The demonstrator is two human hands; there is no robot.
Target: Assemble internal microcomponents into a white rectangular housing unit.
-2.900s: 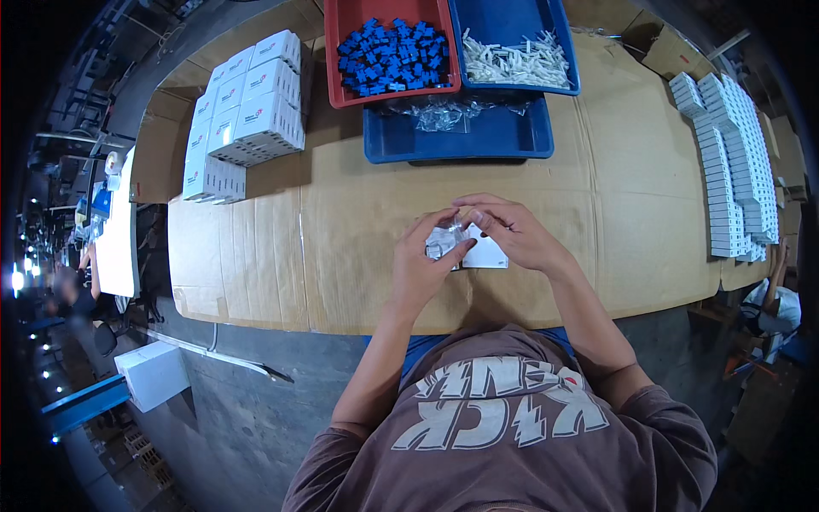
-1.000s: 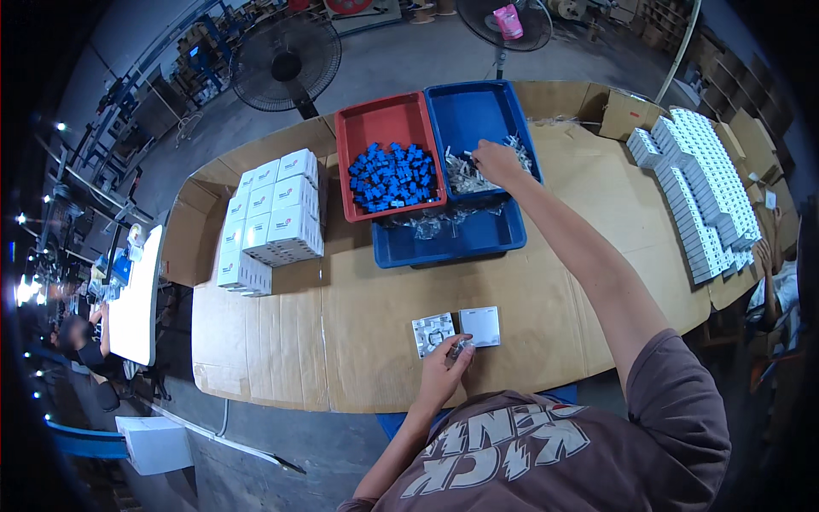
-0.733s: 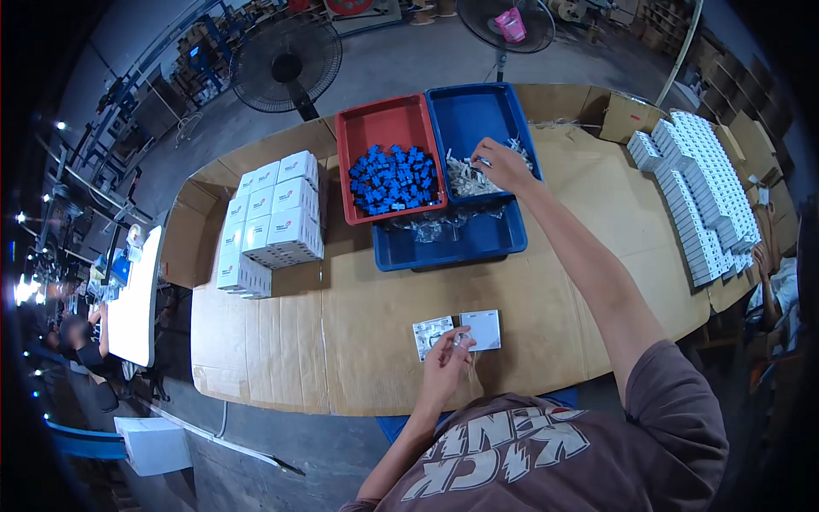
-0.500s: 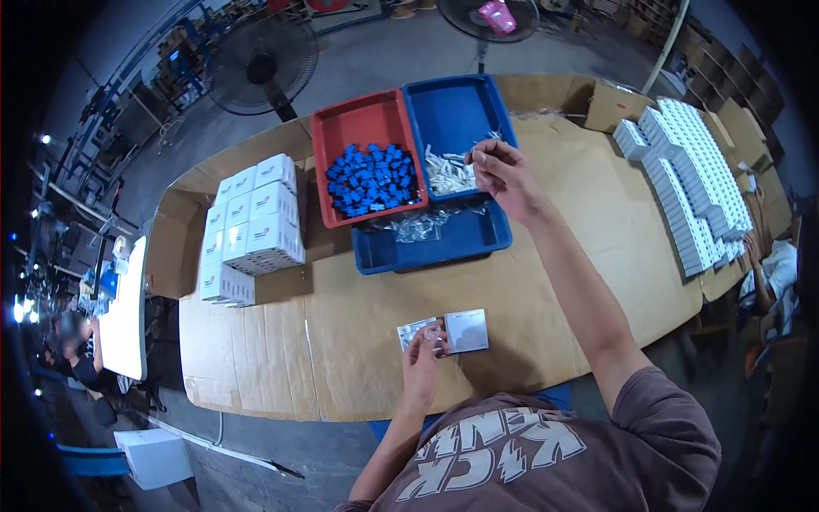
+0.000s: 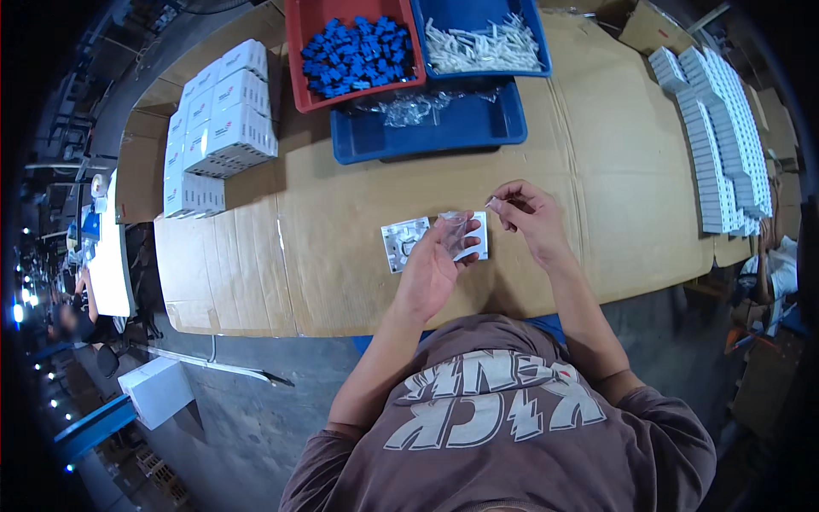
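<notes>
The right hand [image 5: 531, 224] has come back from the blue tray [image 5: 490, 75] of white pieces, finger and thumb pinched on a small white piece [image 5: 492, 203], so that piece is now beside the clear plastic bag [image 5: 455, 235] that the left hand [image 5: 429, 275] cups palm-up in loosely curled fingers. Below them on the surface [image 5: 358, 192] lie one white plate with fittings [image 5: 396, 246] and one flat white panel [image 5: 482, 241], partly hidden. Beyond stand one red tray [image 5: 295, 68] and two blue trays in all, their blue and white pieces too jumbled to count.
</notes>
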